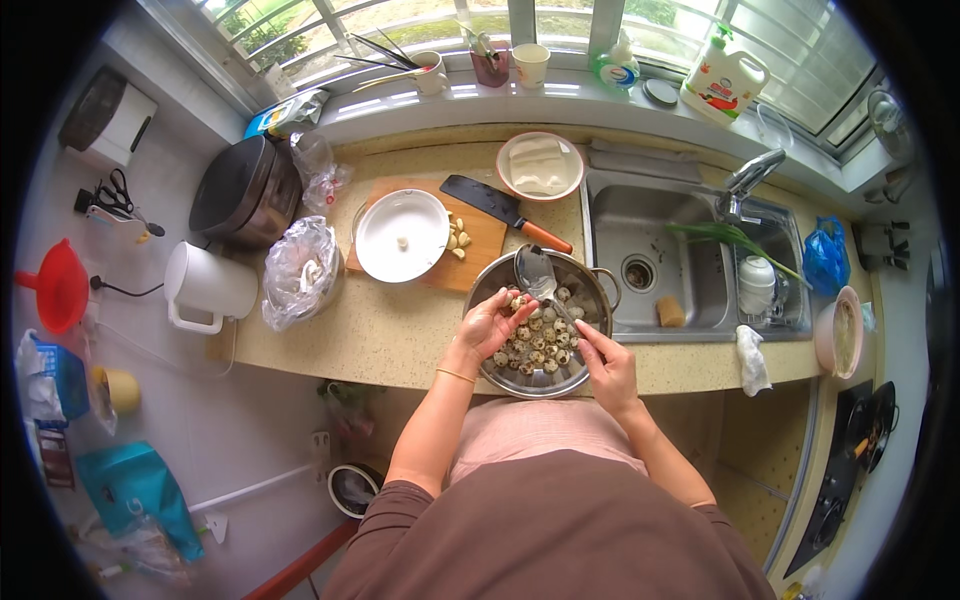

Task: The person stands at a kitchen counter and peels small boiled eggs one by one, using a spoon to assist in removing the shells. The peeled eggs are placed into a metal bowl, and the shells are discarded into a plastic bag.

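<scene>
A steel pot (525, 388) stands at the counter's front edge, holding many speckled quail eggs (538, 343). My left hand (491, 324) is over the pot's left side with a quail egg (517, 302) between its fingers. My right hand (609, 367), at the pot's right side, grips the handle of a metal spoon (534, 271) whose bowl lies toward the far rim. Behind the pot, a cleaver (484, 199) with an orange handle rests partly on a wooden cutting board (480, 262). Peeled garlic cloves (457, 238) lie on the board beside a white plate (402, 236).
A red-rimmed bowl (540, 166) with white blocks in liquid stands behind the cleaver. The sink (652, 225) is right of the pot, with a sponge (670, 311) inside. To the left are a plastic-lined container (300, 274), a white kettle (210, 289) and a dark cooker (244, 187).
</scene>
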`<state>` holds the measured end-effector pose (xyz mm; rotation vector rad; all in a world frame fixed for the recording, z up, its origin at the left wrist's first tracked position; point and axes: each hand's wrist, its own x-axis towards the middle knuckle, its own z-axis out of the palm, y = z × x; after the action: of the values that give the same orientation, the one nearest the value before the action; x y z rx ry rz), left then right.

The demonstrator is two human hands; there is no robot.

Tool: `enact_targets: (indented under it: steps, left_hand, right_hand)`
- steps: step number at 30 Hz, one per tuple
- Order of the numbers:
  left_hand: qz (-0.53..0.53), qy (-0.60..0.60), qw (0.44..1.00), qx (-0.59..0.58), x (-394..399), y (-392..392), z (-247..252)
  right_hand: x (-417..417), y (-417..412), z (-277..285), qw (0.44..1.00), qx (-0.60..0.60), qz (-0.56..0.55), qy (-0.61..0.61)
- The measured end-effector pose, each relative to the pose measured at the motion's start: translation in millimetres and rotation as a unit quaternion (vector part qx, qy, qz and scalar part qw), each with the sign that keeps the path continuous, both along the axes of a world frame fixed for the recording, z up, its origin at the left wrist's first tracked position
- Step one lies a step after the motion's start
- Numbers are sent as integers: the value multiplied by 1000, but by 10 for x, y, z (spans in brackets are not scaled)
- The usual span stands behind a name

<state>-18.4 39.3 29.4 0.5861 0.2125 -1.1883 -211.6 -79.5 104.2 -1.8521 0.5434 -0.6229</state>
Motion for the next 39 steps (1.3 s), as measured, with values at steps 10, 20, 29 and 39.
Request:
enact_targets:
  steps: [10,20,29,39]
  left_hand:
    - [-92,-96,990,39,-30,-15,25]
    - [-100,-83,989,68,-14,-14,58]
    - [12,-528,809,257,-194,-110,305]
    - [32,-680,661,316,-178,-81,198]
  right_hand:
    - [19,-13,-129,985,-158,43,52]
    - [-75,11,-306,990,-55,63,113]
    - [-49,-57,-61,999,-14,-14,33]
    - [-18,-28,-149,981,-32,58,180]
